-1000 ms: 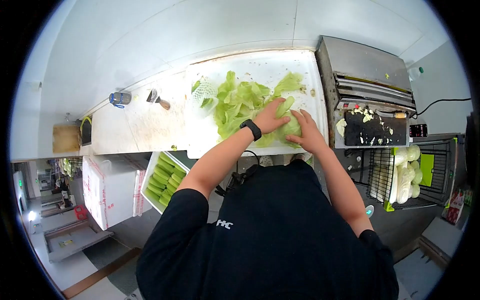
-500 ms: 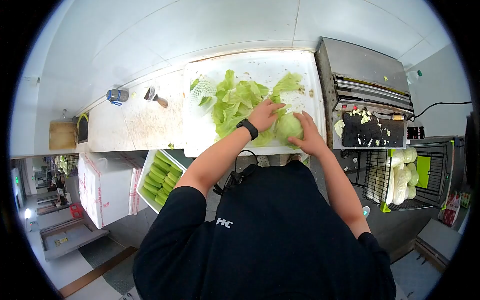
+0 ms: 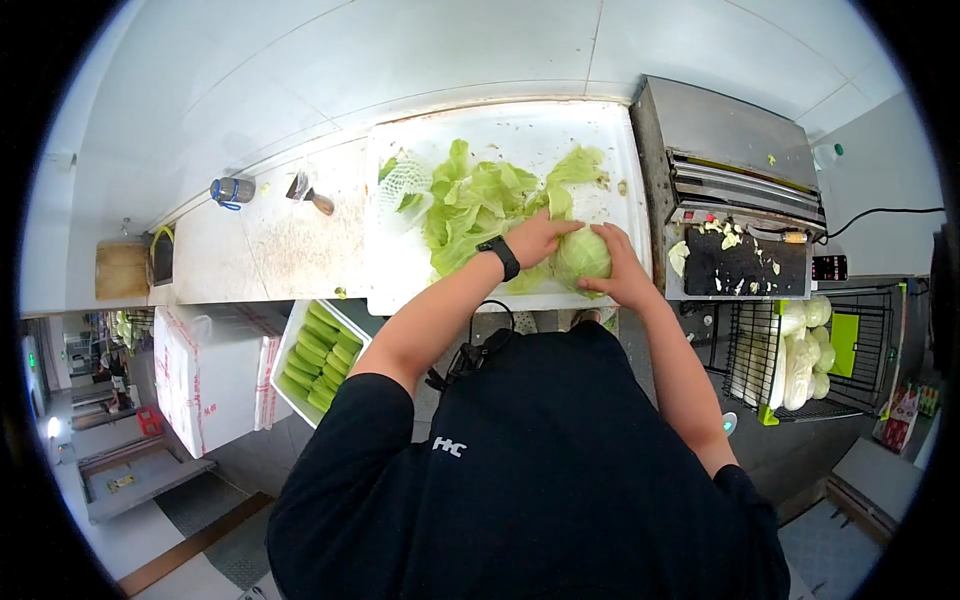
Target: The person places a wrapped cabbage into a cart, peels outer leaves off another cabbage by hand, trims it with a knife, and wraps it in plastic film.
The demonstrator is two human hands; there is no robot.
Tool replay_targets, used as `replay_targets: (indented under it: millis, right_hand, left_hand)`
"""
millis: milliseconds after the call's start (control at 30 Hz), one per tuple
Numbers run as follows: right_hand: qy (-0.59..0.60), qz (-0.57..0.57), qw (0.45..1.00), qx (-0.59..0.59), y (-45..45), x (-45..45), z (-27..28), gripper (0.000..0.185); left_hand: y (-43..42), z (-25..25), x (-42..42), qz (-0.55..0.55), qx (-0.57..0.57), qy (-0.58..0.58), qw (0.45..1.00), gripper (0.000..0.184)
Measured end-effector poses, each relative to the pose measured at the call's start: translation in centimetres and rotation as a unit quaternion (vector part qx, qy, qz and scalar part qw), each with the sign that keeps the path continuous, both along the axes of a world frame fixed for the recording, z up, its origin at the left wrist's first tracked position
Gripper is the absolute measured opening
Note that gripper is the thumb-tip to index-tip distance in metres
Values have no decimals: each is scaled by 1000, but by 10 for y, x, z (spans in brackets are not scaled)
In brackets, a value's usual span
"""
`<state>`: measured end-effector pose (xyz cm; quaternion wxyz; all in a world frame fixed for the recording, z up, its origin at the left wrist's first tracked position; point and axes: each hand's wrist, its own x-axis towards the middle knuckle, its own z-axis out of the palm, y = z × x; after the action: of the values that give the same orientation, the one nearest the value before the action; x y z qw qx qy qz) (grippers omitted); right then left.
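A round, pale green cabbage (image 3: 584, 257) rests in a shallow white tray (image 3: 400, 288). My right hand (image 3: 626, 275) is wrapped around its right side, with the thumb low and the fingers over the top. My left hand (image 3: 538, 240), below a black wristwatch, grips the cabbage's upper left edge; its lower fingers are partly hidden. Loose cabbage leaves (image 3: 470, 205) lie heaped to the left of my left hand. Another leaf (image 3: 575, 168) lies just beyond the cabbage. White foam netting (image 3: 403, 187) sits at the tray's left end.
Right of the tray stands a metal wrapping machine (image 3: 735, 150) with a knife (image 3: 778, 234) and leaf scraps on its dark plate. A wire cart (image 3: 850, 345) holds more cabbages. A scraper (image 3: 312, 196) lies left; below is a bin of green gourds (image 3: 322, 350).
My left hand has shifted slightly right and down, from the leaf beyond the cabbage onto its upper left edge. The cabbage has turned a little under my right hand.
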<state>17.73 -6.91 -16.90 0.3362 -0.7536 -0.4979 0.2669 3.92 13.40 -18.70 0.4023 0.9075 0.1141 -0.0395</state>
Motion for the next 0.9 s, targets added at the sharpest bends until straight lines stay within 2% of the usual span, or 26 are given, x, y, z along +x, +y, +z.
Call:
replay_targets:
  millis: [33,100,133,200,233,267,300,333,400,433,500,533,600,700,733,800,867,900]
  right_hand:
    - [11,7,1000,13,-1,3,-1,94]
    - [21,14,999,30,2,8,-1,94]
    - [46,13,998,29,2,10,0,93]
    - [70,8,997,30,1,14,1,93]
    - [73,15,997,21,1,15,2,93]
    - [75,21,997,13,2,17,3,93]
    - [75,22,997,13,2,18,3,93]
    - [68,22,997,14,1,19,5,93]
    - [66,28,997,12,0,15,3,93]
    - [84,9,996,16,-1,14,1,92]
    - [100,-7,995,21,-1,15,-2,92]
    - [93,-5,995,29,-1,15,-3,91]
    - [86,-4,996,37,-3,12,-6,90]
    - [60,2,996,60,-3,9,-7,89]
    - [75,-27,996,49,-4,8,-5,88]
    - [92,-58,993,36,-6,6,-9,87]
    - [83,-129,987,42,3,9,-19,84]
    - [117,-177,977,4,9,12,-18,83]
  left_hand:
    - [-1,7,1,0,0,0,1000,58]
    - [-2,31,3,50,-6,82,995,49]
    - [2,19,3,50,-6,82,995,49]
    - [12,-13,6,93,-119,99,984,42]
    - [9,-9,6,93,-119,99,984,42]
    - [2,-1,8,173,-260,125,942,36]
    - [-4,7,8,249,-395,147,872,31]
    - [-8,11,8,249,-395,147,872,31]
    - [-16,15,2,259,-320,103,905,26]
    - [-18,13,1,259,-320,103,905,26]
    - [-18,3,-1,261,-175,58,948,27]
    - [-17,-7,-2,261,-175,58,948,27]
    - [-14,-31,-6,242,-89,6,966,29]
    - [-11,-36,-11,249,-54,18,967,30]
    - [-6,-36,-13,248,-54,17,967,30]
    - [8,-35,-26,311,54,23,948,31]
    - [24,-15,-37,263,92,39,960,34]
    - [25,-3,-43,218,129,57,966,36]
